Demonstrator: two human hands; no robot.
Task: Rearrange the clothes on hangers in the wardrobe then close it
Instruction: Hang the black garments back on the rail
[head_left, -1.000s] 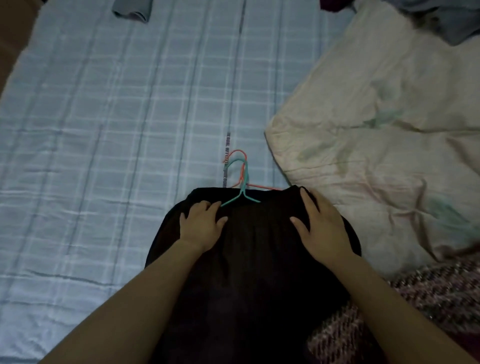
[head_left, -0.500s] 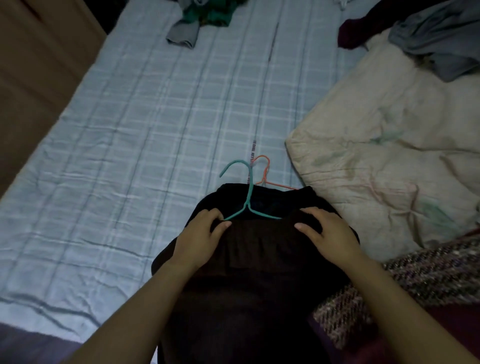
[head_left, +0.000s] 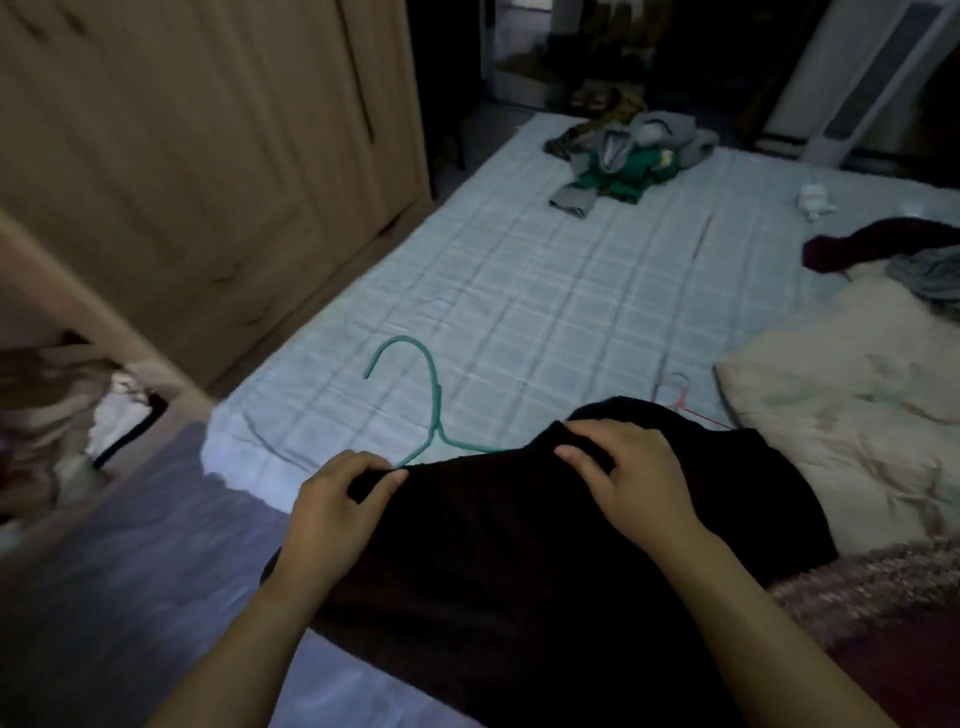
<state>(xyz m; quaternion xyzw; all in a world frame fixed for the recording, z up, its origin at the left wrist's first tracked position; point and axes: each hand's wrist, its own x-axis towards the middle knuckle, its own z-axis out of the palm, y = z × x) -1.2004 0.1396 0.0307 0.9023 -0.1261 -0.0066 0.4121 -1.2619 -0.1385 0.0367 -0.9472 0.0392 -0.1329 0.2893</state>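
Left hand (head_left: 337, 499), right hand (head_left: 634, 478) pinch black garment (head_left: 519, 545) edge; teal hanger (head_left: 437, 391) over sheet (head_left: 519, 291).

Ahead of me, the bare bed (head_left: 519, 291) is open from 11 to 1 o'clock. The wardrobe (head_left: 182, 182) walls off 9 to 10. A cream blanket (head_left: 841, 415) blocks 3. The teal hanger (head_left: 434, 400) hook juts out at 11 and the orange hanger (head_left: 680, 402) at 1. A clothes pile (head_left: 623, 156) lies far off at 12.

No writing, label, brand or number is legible in this dim, blurred view; none can be made out on the black garment (head_left: 519, 545) held by the left hand (head_left: 337, 499) and right hand (head_left: 628, 478), nor on the teal hanger (head_left: 434, 400) just ahead of them.
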